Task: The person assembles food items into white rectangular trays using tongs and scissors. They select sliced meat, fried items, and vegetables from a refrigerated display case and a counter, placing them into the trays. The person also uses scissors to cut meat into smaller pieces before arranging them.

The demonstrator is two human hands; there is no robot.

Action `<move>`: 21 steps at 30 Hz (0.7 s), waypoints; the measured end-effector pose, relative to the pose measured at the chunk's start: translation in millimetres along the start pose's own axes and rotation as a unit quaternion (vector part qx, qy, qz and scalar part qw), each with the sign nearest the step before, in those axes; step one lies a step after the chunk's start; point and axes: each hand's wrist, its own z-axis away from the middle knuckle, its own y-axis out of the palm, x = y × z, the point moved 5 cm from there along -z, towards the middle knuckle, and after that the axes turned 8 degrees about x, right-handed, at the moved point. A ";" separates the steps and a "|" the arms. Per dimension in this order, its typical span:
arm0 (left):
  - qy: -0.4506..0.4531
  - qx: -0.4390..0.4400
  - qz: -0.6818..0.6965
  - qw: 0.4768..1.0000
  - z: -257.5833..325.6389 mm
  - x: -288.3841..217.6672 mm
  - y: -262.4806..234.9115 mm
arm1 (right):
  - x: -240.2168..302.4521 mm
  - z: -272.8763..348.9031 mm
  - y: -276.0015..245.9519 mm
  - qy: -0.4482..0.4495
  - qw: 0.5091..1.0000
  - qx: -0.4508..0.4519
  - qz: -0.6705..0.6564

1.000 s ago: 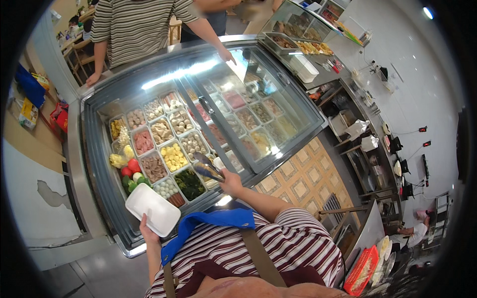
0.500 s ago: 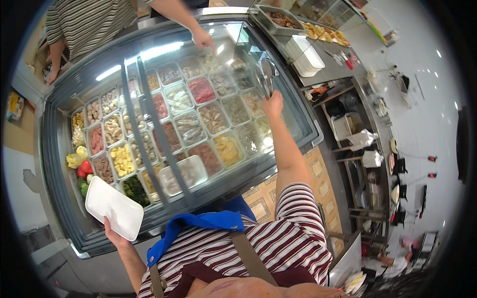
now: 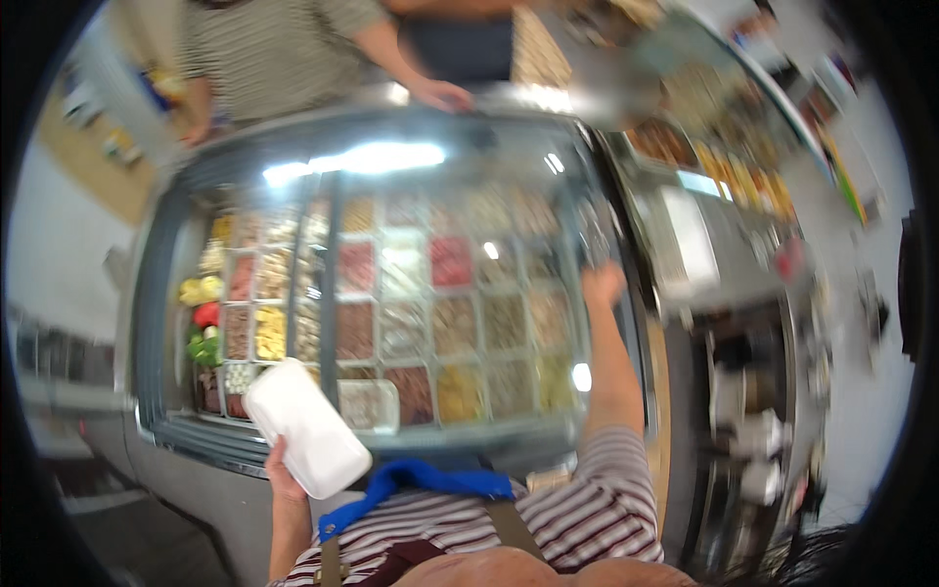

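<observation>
Near the front left edge of a glass-topped display case (image 3: pixel 225 445), my left hand (image 3: pixel 285 477) grips an empty white tray (image 3: pixel 308 430) by its lower edge. At the right end of the case my right hand (image 3: pixel 603 284) is closed round metal tongs (image 3: pixel 593 233), which point away from me and are smeared by motion. Under the glass, rows of clear bins hold sliced meats, yellow cubes (image 3: pixel 271 333), mushrooms (image 3: pixel 275 272) and other foods. A red tomato (image 3: pixel 206 314) and green vegetables (image 3: pixel 203 348) lie at the left end, where the case stands uncovered.
Across the case stands a person in a striped shirt (image 3: pixel 279 64), one hand (image 3: pixel 442 95) at the far edge; a second person is partly visible beside them. To the right, a counter holds stacked white trays (image 3: pixel 688 235) and food pans (image 3: pixel 663 144), with shelves (image 3: pixel 748 362) below.
The view has turned, and the picture is blurred. The other person's hand has drawn back from over the glass to the far edge. Both my hands keep hold of the tray and tongs.
</observation>
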 end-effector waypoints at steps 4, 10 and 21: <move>-0.077 0.068 0.057 0.993 -5.0 30.5 43.8 | -40.3 -4.4 -8.3 -0.074 0.992 -0.046 0.088; -0.009 0.093 0.063 0.994 3.5 33.8 13.7 | 58.8 50.1 38.2 -0.113 0.992 0.049 0.013; -0.136 0.110 0.080 0.981 3.5 94.9 37.4 | 237.2 154.5 87.6 -0.239 0.948 0.209 0.025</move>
